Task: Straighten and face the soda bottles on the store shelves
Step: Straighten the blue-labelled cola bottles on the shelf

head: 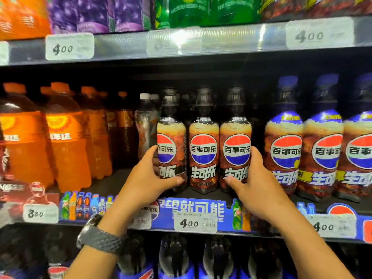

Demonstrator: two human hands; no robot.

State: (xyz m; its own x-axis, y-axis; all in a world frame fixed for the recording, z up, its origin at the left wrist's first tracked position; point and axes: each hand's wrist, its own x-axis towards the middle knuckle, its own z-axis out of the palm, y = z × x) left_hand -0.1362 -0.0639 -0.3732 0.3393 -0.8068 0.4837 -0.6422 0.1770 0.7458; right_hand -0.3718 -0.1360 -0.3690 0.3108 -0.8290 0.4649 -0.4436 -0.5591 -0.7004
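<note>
Head view. We recorded three black-capped cola bottles standing upright, side by side, at the front of the middle shelf (108,187). The left hand (149,178) held the left cola bottle (171,137): its grip was closed round the lower label, thumb across the front and fingers wrapped behind the bottle's left side. The right hand (259,184) held the right cola bottle (235,137) in the same way, thumb on the front and fingers curled round the right side. The middle cola bottle (203,150) stood between them, just beside both and touched by neither hand. Its round logo and that of the right bottle faced us squarely; the left bottle's logo was turned partly away to the left.

A dark wristwatch (100,236) sat on the left wrist. Taller blue-capped cola bottles (283,150) stood to the right of the trio, and a clear bottle with a white cap (145,121) and orange soda bottles (66,137) stood to the left. A white price tag (195,223) reading 400 hung on the blue shelf-edge strip (201,208) below the trio. We noted more bottles, blurred, on the upper shelf (241,39) and on the one below.
</note>
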